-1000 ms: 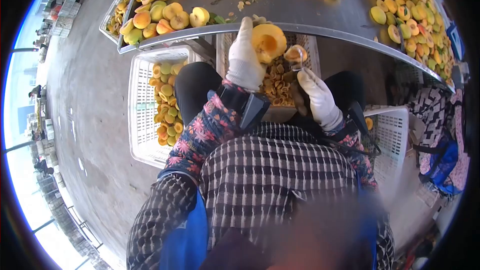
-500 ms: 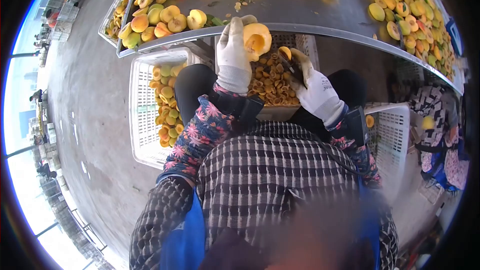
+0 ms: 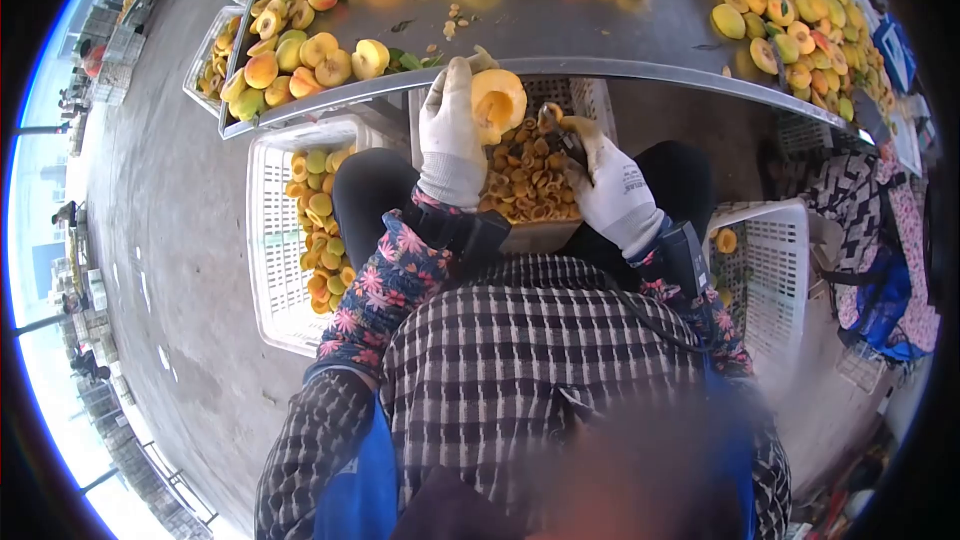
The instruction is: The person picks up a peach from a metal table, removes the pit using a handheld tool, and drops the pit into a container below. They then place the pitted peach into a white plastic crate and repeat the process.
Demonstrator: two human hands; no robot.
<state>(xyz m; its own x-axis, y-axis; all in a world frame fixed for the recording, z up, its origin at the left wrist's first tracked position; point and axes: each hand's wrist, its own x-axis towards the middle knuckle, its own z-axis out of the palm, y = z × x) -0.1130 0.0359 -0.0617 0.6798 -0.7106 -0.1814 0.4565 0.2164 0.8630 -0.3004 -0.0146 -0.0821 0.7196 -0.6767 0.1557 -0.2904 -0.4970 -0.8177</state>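
Note:
My left hand, in a white glove, grips a yellow peach half by its edge just below the table's rim. A smooth hollow shows in its cut face. My gloved right hand is closed round a dark-handled pitting tool, whose working end is mostly hidden. A small brown-orange piece, perhaps a pit with some flesh, is at the tool's tip. Both hands are above a crate of scooped-out brown pit pieces between my knees.
A metal table spans the front, with peach halves along its left and a big heap at right. A white crate of halves stands at my left, another crate at my right. A co-worker's patterned sleeve is far right.
The view has shifted slightly, so the table appears lower and further left. The orange piece at the tool's tip has turned and shows less of its face. Both hands keep their holds.

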